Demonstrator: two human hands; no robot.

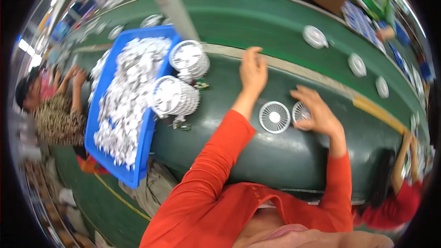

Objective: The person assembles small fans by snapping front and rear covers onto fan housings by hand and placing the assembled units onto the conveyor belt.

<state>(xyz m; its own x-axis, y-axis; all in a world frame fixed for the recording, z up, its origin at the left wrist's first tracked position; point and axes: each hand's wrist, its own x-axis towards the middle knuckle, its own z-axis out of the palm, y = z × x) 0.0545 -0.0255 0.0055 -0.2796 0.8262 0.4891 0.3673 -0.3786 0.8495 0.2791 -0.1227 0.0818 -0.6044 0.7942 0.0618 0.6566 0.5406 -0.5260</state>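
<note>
Two round white fan grilles with radial ribs lie side by side on the dark green work surface before me. The left grille (274, 117) lies flat and uncovered, with a solid white hub. My right hand (319, 112) is over the other grille (299, 110), its fingers and thumb spread around it and partly hiding it; whether they touch it I cannot tell. My left hand (254, 71) is raised above the surface near the belt's edge, fingers stretched out, holding nothing visible.
A blue bin (147, 144) full of small white parts stands at left. Beside it are two stacks of white grilles (172, 96) and small green circuit boards (183, 126). Round white parts (315, 36) lie on the green conveyor (257, 16). A grey post (170, 4) rises behind; other people work around.
</note>
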